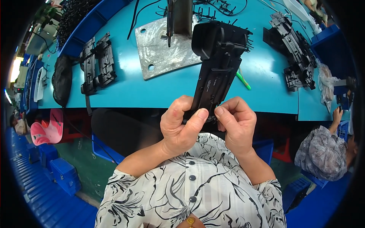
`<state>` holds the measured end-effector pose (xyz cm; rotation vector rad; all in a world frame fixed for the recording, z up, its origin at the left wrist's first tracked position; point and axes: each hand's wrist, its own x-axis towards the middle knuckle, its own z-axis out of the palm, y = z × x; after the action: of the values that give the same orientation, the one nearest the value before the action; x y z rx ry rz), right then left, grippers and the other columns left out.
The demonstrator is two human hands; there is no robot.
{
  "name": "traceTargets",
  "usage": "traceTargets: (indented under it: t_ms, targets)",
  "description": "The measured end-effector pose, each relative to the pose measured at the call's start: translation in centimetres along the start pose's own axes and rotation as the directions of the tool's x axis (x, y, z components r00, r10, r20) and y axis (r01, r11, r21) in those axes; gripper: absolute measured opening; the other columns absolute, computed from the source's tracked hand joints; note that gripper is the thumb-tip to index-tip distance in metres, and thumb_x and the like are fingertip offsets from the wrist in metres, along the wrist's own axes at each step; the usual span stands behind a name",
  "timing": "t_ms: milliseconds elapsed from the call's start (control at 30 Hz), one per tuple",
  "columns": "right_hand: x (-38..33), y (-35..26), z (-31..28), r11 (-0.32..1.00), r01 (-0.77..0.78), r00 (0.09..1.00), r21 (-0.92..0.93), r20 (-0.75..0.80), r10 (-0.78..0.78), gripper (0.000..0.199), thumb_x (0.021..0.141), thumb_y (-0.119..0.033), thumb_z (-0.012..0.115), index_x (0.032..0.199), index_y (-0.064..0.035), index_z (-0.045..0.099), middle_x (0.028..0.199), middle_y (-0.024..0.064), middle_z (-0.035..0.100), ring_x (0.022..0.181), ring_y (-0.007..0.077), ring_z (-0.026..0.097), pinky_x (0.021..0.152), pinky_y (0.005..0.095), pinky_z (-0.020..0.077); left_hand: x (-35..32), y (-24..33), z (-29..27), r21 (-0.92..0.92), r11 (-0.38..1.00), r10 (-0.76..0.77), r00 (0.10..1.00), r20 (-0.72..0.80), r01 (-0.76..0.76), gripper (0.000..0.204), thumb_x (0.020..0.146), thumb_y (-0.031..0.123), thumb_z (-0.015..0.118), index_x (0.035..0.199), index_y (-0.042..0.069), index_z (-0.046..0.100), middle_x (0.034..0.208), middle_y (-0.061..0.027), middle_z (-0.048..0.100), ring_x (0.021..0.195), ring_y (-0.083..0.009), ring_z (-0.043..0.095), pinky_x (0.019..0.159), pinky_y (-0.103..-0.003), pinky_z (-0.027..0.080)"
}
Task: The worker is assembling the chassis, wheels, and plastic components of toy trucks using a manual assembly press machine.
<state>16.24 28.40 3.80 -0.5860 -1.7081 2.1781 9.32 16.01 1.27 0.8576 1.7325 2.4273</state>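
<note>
A long black moulded plastic part is held up in front of me, tilted, with its bulky hooded end away from me. Around its near end on the left side, my left hand is closed, the thumb lying on the face. My right hand pinches at the near right corner of the same part with thumb and forefinger. Whether a small piece sits in that pinch is hidden by the fingers. Behind the part, a metal plate with holes lies on the blue-green table, with a steel upright on it.
Similar black parts lie at the left, and more black parts at the right. A green-handled tool is beside the held part. A dark mesh bundle sits left. Another person's patterned sleeve is at the right edge.
</note>
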Motion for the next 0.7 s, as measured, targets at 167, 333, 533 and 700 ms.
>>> traceTargets:
  t_ms: [167,333,533,700]
  targets:
    - [0.4,-1.2,0.1,0.99,-0.095,0.994,-0.101,0.049,0.1,0.01,0.084,-0.006,0.064,0.082,-0.0013,0.055,0.068,0.0021,0.056,0.055,0.0065,0.049,0.05,0.0194,0.0393,-0.1,-0.4,-0.9,-0.118,0.973,-0.201,0.979,-0.021,0.197,0.009,0.087,-0.001,0.058,0.094,0.002,0.056,0.087,-0.0011,0.059,0.074,-0.004,0.05,0.067,-0.021,0.044]
    - [0.8,-0.4,0.4,0.934,0.21,0.975,-0.289,-0.01,-0.222,0.016,0.084,-0.005,0.063,0.097,0.0017,0.055,0.083,0.0033,0.059,0.072,0.0084,0.054,0.066,0.0204,0.0435,0.5,0.0,-0.7,-0.119,0.967,-0.231,0.973,-0.027,0.226,0.007,0.088,0.0,0.057,0.095,0.002,0.056,0.087,0.0004,0.058,0.073,-0.0021,0.048,0.066,-0.018,0.042]
    - [1.3,-0.6,-0.2,0.995,0.097,0.986,-0.011,0.138,-0.094,0.02,0.086,-0.004,0.062,0.105,0.0031,0.057,0.095,0.0044,0.063,0.084,0.0089,0.056,0.078,0.0229,0.0453,0.3,0.5,-0.3,-0.208,0.925,-0.32,0.947,0.028,0.318,0.008,0.089,0.0,0.057,0.097,0.001,0.057,0.087,0.0003,0.058,0.074,-0.0022,0.049,0.067,-0.018,0.043]
    - [1.3,-1.0,0.6,0.959,-0.129,0.989,0.252,0.104,0.105,0.019,0.086,-0.003,0.062,0.104,0.0029,0.06,0.098,0.0071,0.065,0.086,0.0097,0.06,0.081,0.0241,0.0475,0.3,0.5,-0.3,-0.163,0.928,-0.327,0.942,0.076,0.335,0.01,0.089,0.001,0.058,0.098,0.001,0.058,0.089,0.001,0.056,0.076,-0.0021,0.049,0.068,-0.018,0.043]
